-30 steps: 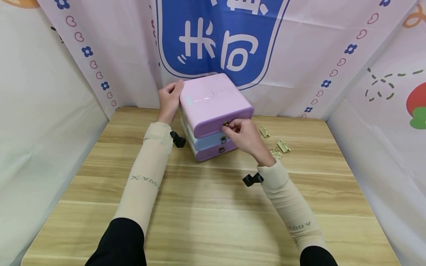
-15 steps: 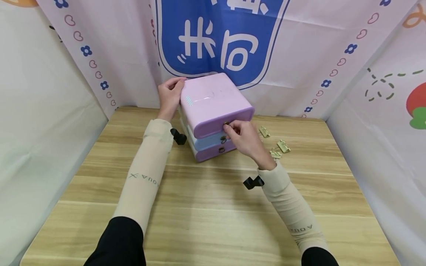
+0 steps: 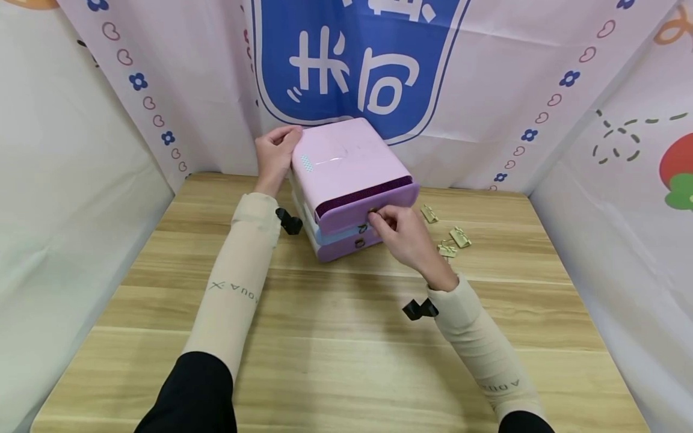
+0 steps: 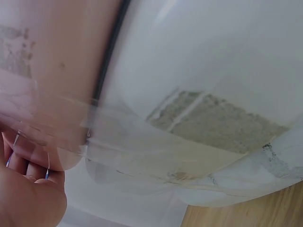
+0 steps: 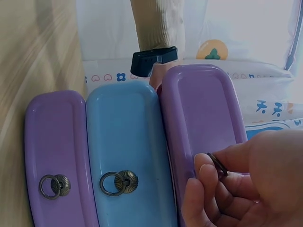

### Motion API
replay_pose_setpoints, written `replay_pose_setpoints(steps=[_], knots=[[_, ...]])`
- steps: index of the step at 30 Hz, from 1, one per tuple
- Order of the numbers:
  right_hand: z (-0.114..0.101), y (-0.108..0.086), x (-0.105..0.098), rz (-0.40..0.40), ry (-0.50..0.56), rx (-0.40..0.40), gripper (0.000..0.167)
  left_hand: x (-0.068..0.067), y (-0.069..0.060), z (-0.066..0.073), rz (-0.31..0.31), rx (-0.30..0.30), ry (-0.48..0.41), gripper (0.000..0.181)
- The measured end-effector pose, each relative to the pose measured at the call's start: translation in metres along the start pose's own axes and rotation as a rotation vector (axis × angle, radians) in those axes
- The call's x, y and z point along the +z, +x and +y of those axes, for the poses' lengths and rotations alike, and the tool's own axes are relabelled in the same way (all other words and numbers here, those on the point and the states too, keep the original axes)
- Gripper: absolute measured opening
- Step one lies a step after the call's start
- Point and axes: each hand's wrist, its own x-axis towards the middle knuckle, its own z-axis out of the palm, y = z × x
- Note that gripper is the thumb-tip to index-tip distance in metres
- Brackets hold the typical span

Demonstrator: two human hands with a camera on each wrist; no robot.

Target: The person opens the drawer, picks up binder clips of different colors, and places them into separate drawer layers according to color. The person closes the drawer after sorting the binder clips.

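Note:
A small chest of drawers (image 3: 352, 153) with a pink top stands at the table's back, angled slightly. Its purple top drawer (image 3: 346, 215) is pulled out a little, with a dark gap above the front. My right hand (image 3: 407, 237) pinches that drawer's ring pull (image 5: 218, 164) between thumb and finger. At the chest's back left corner my left hand (image 3: 275, 155) grips the edge; the left wrist view shows its fingers curled against the casing, partly hidden. Below, the blue middle drawer (image 5: 128, 142) and purple bottom drawer (image 5: 57, 137) sit closed, their ring pulls hanging.
Several gold binder clips (image 3: 460, 237) lie on the wooden table (image 3: 346, 349) to the right of the chest. A printed cloth backdrop (image 3: 465, 120) hangs directly behind it, and white cloth walls (image 3: 65, 180) flank both sides.
The top drawer has slid slightly outward toward me, opening a gap under the pink top. My right hand moved back with its ring pull. My left hand stayed at the rear corner.

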Motion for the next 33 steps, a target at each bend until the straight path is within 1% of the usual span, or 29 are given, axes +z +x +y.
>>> replay_pose_setpoints(steps=[5,13,16,23,28,33], knots=[[-0.001,-0.012,-0.004,0.004,-0.022,-0.010,0.029,0.000,0.001,-0.002,-0.001,0.001,0.001,0.028],[-0.004,-0.029,-0.012,-0.022,-0.022,-0.009,0.026,-0.001,0.002,-0.003,-0.004,-0.016,-0.007,0.027],[-0.005,-0.032,-0.013,-0.024,-0.028,-0.021,0.027,-0.001,0.001,-0.002,-0.003,-0.010,0.002,0.028],[-0.003,-0.037,-0.014,-0.023,-0.028,-0.034,0.028,-0.001,-0.002,-0.002,-0.014,-0.038,-0.004,0.025],[-0.001,-0.040,-0.015,-0.026,-0.022,-0.041,0.028,-0.001,-0.002,-0.002,-0.020,-0.039,-0.007,0.024],[0.000,-0.043,-0.016,-0.040,-0.016,-0.032,0.028,-0.001,0.000,-0.002,-0.016,-0.034,-0.019,0.024]])
